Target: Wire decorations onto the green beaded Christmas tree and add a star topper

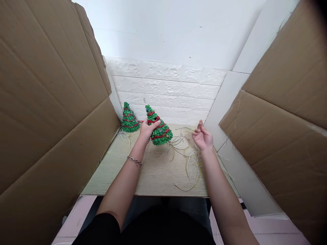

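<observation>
Gripping a small green tree (158,128) tilted above the table's (153,177) far edge, the left hand (147,130) should steady it while the right hand (203,137), fingers loosely curled and empty, gathers pale strands (187,153).

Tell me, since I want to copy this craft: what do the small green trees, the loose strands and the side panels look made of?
The held tree and the standing tree look like glittery green tinsel or plastic scales, wound with red bead strings. The strands look like pale, thin raffia or straw; hard to tell. The side panels are plain brown corrugated cardboard, creased and matte.
</observation>
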Motion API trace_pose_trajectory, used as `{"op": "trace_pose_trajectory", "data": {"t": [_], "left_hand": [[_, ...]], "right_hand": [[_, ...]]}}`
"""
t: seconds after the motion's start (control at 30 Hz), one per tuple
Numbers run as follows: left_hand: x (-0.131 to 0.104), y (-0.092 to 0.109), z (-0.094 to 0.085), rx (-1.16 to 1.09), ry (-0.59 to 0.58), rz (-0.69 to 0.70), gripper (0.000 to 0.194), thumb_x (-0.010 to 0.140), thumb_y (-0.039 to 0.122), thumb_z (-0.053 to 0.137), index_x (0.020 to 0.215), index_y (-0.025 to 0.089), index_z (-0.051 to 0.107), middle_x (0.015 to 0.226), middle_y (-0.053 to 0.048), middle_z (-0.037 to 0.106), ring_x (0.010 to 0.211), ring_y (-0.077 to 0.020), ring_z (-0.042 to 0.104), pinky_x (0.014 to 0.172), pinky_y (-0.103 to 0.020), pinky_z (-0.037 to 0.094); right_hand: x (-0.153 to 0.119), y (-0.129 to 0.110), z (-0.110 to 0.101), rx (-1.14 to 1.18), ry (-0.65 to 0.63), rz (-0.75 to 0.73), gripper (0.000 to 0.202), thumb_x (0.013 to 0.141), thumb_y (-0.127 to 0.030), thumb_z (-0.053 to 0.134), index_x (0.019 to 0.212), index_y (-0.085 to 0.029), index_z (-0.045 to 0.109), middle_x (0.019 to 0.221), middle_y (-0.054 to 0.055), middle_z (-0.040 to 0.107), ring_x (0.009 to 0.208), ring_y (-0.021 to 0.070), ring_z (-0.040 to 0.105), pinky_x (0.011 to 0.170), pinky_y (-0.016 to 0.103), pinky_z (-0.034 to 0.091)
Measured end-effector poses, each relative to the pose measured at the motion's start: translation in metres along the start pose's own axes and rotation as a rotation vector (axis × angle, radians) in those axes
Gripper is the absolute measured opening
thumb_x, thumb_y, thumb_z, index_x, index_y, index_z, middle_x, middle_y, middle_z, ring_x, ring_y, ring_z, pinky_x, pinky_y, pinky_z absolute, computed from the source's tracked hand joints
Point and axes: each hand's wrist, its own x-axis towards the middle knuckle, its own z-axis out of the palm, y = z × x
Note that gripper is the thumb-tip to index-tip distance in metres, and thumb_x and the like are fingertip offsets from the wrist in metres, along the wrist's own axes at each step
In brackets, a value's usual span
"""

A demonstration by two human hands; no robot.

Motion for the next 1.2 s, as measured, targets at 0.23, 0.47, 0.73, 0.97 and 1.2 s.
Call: {"op": "trace_pose_trajectory", "data": {"t": [0.23,0.47,0.73,0.97,1.2], "left_hand": [[0.004,0.002,0.000,-0.064,0.200,0.080,0.044,0.045,0.035,0.081,0.076,0.016,0.058,0.073,-0.001,0.061,0.065,-0.0129,0.058,0.067,-0.027,0.049],[0.007,0.002,-0.005,-0.070,0.295,0.106,0.040,0.047,0.033,0.081,0.077,0.018,0.058,0.079,-0.003,0.062,0.069,-0.0149,0.059,0.068,-0.029,0.050],[0.009,0.000,-0.006,-0.074,0.364,0.123,0.042,0.047,0.032,0.080,0.080,0.018,0.059,0.084,-0.004,0.064,0.074,-0.0160,0.061,0.072,-0.029,0.051],[0.011,-0.002,-0.009,-0.102,0.387,0.126,0.042,0.047,0.031,0.081,0.080,0.017,0.059,0.083,-0.005,0.064,0.074,-0.0157,0.061,0.073,-0.030,0.051],[0.012,-0.002,-0.009,-0.142,0.422,0.131,0.043,0.048,0.033,0.080,0.082,0.016,0.058,0.085,-0.005,0.063,0.075,-0.0159,0.061,0.074,-0.030,0.051]], "right_hand": [[-0.001,0.012,0.011,-0.400,0.185,0.179,0.019,0.059,-0.020,0.041,0.072,-0.017,0.055,0.046,-0.008,0.027,0.039,0.0077,0.024,0.041,0.020,0.026],[-0.001,0.020,0.011,-0.657,0.177,0.027,0.020,0.058,-0.025,0.040,0.062,-0.018,0.058,0.051,-0.005,0.039,0.051,0.0099,0.036,0.050,0.021,0.034],[-0.005,0.025,0.018,-0.774,-0.124,0.063,0.020,0.056,-0.030,0.039,0.056,-0.019,0.056,0.048,-0.004,0.039,0.050,0.0110,0.037,0.052,0.022,0.032],[-0.009,0.016,0.021,-0.386,-0.172,0.170,0.011,0.052,-0.024,0.046,0.057,-0.019,0.053,0.046,-0.006,0.038,0.047,0.0092,0.036,0.057,0.025,0.038],[-0.011,-0.004,0.007,0.162,-0.075,0.162,0.012,0.056,-0.019,0.041,0.054,-0.021,0.029,0.041,-0.008,0.015,0.040,0.0097,0.019,0.065,0.029,0.044]]}}
